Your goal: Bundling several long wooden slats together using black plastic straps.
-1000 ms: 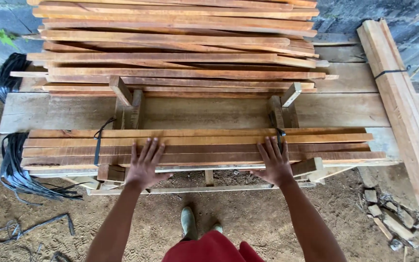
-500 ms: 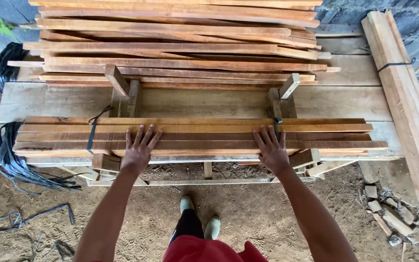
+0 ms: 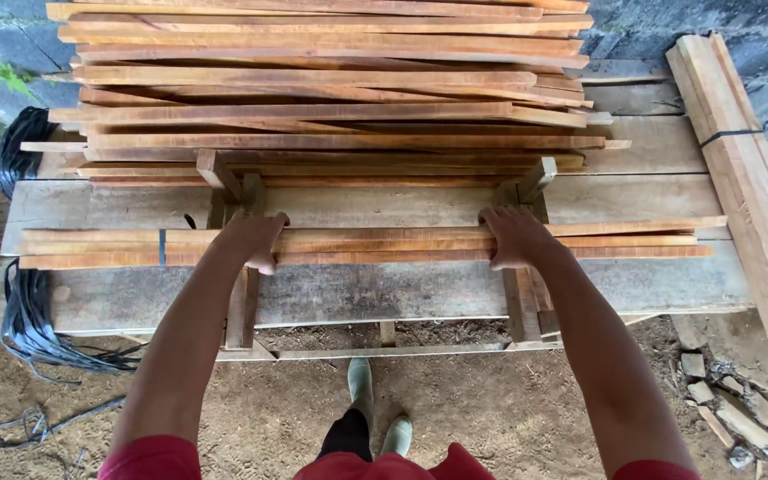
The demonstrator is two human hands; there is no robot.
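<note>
**Both hands now clamp the strapped bundle of slats**

A second ago the hands lay flat, fingers spread, on top of the slats near the front edge of the bench; now both have curled over the bundle, which sits further back on the boards and shows more on edge. The left hand [image 3: 255, 238] grips the bundle [image 3: 384, 242] left of centre, fingers wrapped over its far side and thumb underneath. The right hand [image 3: 513, 236] does the same right of centre — each hand is clenched on the wood, neither open.

The bundle runs across the middle of the frame, a stack of thin reddish slats held by a dark strap [image 3: 161, 247] near its left end. It rests on the grey bench [image 3: 384, 293], between the hands and the big pile [image 3: 331, 89] of loose slats filling the upper part of the frame.

At the right edge a second strapped stack of planks [image 3: 740, 160] leans diagonally. A coil of black strapping [image 3: 20, 142] hangs at the upper left, and more of it trails onto the dirt at lower left. At bottom centre the person's pale boots [image 3: 375, 409] stand on the sandy ground — red sleeves show at the lower edge.
</note>
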